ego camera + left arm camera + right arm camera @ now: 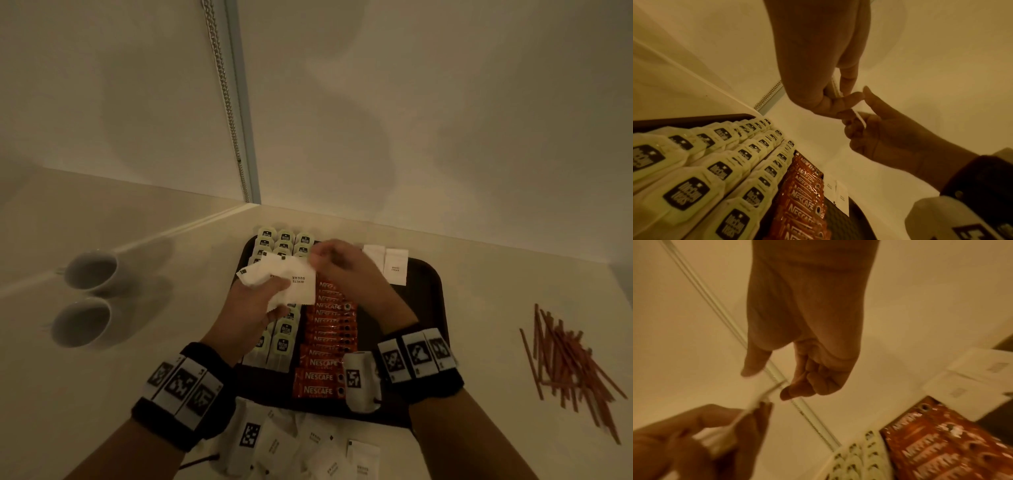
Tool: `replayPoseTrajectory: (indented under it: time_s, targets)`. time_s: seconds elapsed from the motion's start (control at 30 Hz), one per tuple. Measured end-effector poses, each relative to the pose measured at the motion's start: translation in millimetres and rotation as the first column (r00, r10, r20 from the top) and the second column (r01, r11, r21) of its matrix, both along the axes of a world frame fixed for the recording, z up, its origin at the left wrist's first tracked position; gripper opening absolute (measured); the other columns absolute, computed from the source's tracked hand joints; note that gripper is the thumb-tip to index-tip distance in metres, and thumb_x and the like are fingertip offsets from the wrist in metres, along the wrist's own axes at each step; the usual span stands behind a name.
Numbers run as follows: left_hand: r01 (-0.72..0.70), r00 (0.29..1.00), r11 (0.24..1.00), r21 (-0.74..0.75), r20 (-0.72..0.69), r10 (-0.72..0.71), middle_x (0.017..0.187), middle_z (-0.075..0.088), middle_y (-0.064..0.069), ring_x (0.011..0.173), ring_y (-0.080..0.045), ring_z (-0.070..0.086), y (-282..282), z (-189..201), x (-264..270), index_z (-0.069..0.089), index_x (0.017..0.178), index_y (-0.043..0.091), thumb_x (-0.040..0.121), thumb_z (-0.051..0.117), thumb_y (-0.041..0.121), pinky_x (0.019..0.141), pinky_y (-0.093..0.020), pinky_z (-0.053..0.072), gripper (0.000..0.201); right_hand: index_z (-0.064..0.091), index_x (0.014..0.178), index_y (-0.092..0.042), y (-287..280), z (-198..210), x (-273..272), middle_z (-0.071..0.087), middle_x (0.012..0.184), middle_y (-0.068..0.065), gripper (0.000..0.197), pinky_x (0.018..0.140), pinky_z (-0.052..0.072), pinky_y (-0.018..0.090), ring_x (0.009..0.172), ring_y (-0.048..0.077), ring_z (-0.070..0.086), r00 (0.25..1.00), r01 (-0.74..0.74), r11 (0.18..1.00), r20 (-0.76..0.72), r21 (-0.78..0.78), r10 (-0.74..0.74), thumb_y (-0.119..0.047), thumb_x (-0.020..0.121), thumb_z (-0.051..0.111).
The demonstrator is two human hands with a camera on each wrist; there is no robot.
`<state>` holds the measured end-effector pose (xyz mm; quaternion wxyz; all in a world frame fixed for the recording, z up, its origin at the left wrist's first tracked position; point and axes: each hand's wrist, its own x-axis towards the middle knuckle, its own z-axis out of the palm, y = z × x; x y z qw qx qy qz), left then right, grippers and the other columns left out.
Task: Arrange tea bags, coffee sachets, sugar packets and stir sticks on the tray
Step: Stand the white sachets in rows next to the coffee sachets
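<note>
Nearest to me, loose white sugar packets lie scattered on the pale worktop just in front of the dark tray. My two wrists, each in a black band with printed markers, reach over the tray's near edge.

On the tray I see rows of McCoy tea bags on the left side, overlapping one another front to back, and beside them on the right a single column of red Nescafe coffee sachets, also overlapping.

Above those rows, my left hand grips a small stack of white sugar packets, fingers curled under it and thumb on top; the top one reads "white sugar". My right hand meets the stack at its far right corner, thumb and forefinger closing on a packet's edge. From the left wrist view the pinch looks to be on one thin packet, though blur keeps me from being sure how firmly.

Farther back on the tray, to the right of my right hand, two placed sugar packets lie side by side near the far rim.

Off the tray, a heap of brown stir sticks lies well apart to the right, and two white cups stand to the left.
</note>
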<state>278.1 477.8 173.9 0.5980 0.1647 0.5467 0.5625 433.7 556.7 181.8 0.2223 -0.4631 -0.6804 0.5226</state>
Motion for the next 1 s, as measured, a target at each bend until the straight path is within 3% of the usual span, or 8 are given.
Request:
replayPoseTrajectory:
  time_s: [0.07, 0.13, 0.23, 0.3, 0.5, 0.67, 0.83, 1.0]
  targets:
    - [0.042, 0.998, 0.998, 0.052, -0.038, -0.040, 0.102, 0.068, -0.002, 0.093, -0.022, 0.065, -3.5, 1.8, 0.0, 0.061, 0.109, 0.025, 0.090, 0.056, 0.001, 0.050, -0.022, 0.050, 0.031, 0.065, 0.108, -0.021, -6.4, 11.0, -9.6, 0.065, 0.091, -0.010, 0.024, 0.071, 0.049, 0.014, 0.080, -0.002, 0.060, 0.989, -0.127, 0.986, 0.088, 0.109, 0.118, -0.034, 0.088, 0.062]
    - [0.049, 0.999, 0.991, 0.126, -0.022, -0.046, 0.103, 0.068, 0.002, 0.089, -0.017, 0.067, -7.1, 3.9, -3.3, 0.059, 0.117, 0.032, 0.089, 0.057, 0.003, 0.053, -0.024, 0.052, 0.041, 0.067, 0.102, -0.016, -8.5, 15.8, -11.0, 0.065, 0.085, -0.006, 0.018, 0.067, 0.048, 0.015, 0.072, 0.001, 0.059, 0.995, -0.084, 0.989, 0.062, 0.124, 0.077, -0.027, 0.090, 0.061]
    - [0.043, 0.999, 0.978, 0.204, -0.005, -0.043, 0.094, 0.067, 0.000, 0.078, -0.014, 0.064, -11.8, 7.6, -6.9, 0.057, 0.119, 0.032, 0.086, 0.062, 0.006, 0.055, -0.024, 0.052, 0.043, 0.061, 0.103, -0.008, -12.7, 18.9, -9.5, 0.065, 0.085, 0.003, 0.013, 0.062, 0.051, 0.019, 0.067, 0.008, 0.060, 0.965, 0.094, 0.985, -0.230, -0.145, -0.125, -0.015, 0.092, 0.058]
    - [0.046, 0.999, 0.972, 0.231, -0.013, -0.045, 0.087, 0.068, 0.002, 0.076, -0.010, 0.065, -13.6, 10.1, -6.0, 0.056, 0.118, 0.028, 0.079, 0.066, 0.008, 0.057, -0.023, 0.052, 0.045, 0.057, 0.101, -0.008, -17.9, 20.2, -11.9, 0.066, 0.093, 0.006, 0.010, 0.065, 0.054, 0.020, 0.074, 0.012, 0.065, 0.904, 0.089, 0.938, -0.368, -0.336, -0.217, -0.006, 0.091, 0.056]
    - [-0.053, 0.996, 0.978, 0.204, -0.061, 0.066, 0.084, 0.073, -0.001, 0.073, -0.014, 0.069, -10.9, 12.5, -0.3, 0.065, 0.102, 0.019, 0.086, 0.063, 0.001, 0.051, -0.023, 0.052, 0.025, 0.054, 0.105, -0.006, -35.8, 10.7, -12.3, 0.068, 0.099, 0.006, 0.023, 0.072, 0.054, 0.024, 0.084, 0.016, 0.068, 0.952, 0.065, 0.955, -0.270, -0.290, -0.147, -0.010, 0.085, 0.065]
    - [-0.014, 0.985, 0.988, 0.156, -0.166, 0.040, 0.083, 0.072, -0.001, 0.075, -0.018, 0.066, -8.4, 12.1, -3.4, 0.065, 0.094, 0.021, 0.085, 0.066, 0.005, 0.044, -0.023, 0.046, 0.018, 0.060, 0.099, -0.009, -41.0, 9.1, -4.1, 0.067, 0.101, 0.009, 0.013, 0.070, 0.055, 0.020, 0.084, 0.014, 0.066, 0.963, 0.108, 0.974, -0.220, -0.200, -0.153, -0.017, 0.089, 0.060]
    - [-0.013, 0.999, 0.997, 0.074, 0.048, 0.009, 0.080, 0.072, -0.007, 0.064, -0.019, 0.067, -6.0, 13.1, -4.3, 0.060, 0.106, 0.014, 0.095, 0.047, 0.014, 0.042, -0.022, 0.046, 0.017, 0.062, 0.096, -0.009, -39.8, -9.5, 22.6, 0.067, 0.105, 0.009, 0.011, 0.082, 0.056, 0.036, 0.096, 0.025, 0.067, 0.931, 0.175, 0.932, -0.254, -0.318, -0.261, -0.015, 0.088, 0.059]
    - [-0.055, 0.966, 0.998, 0.029, 0.254, 0.046, 0.079, 0.072, -0.015, 0.066, -0.026, 0.068, -11.7, 4.9, -10.4, 0.055, 0.109, 0.008, 0.097, 0.033, 0.012, 0.042, -0.021, 0.049, 0.026, 0.057, 0.096, -0.007, -17.7, -45.4, 65.5, 0.063, 0.110, 0.007, 0.007, 0.072, 0.056, 0.025, 0.097, 0.019, 0.064, 0.810, 0.496, 0.805, -0.161, -0.326, -0.564, -0.004, 0.091, 0.054]
